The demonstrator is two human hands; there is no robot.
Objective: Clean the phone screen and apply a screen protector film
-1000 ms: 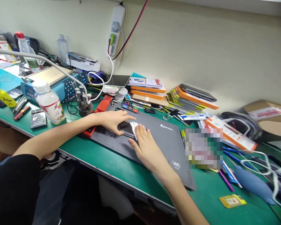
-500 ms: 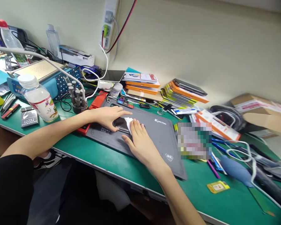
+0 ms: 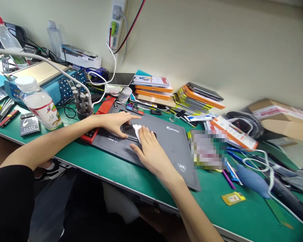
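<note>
A dark smartphone lies on a grey work mat, partly covered by both hands. My left hand holds its left end, thumb at the near edge and fingers at the far edge. My right hand presses flat over a crumpled white tissue on the phone's screen, fingers together and thumb out to the side. Most of the tissue is hidden under those fingers. Left of the mat is a red device, partly behind my left forearm.
A jar and a screwdriver holder stand to the left. Behind the mat are stacked orange boxes. On the right lie a yellow lighter, a blue air blower and cables. A power strip hangs on the wall.
The view has shifted slightly. Both hands keep nearly the same places on the phone and tissue; any small wiping motion is too slight to tell.
</note>
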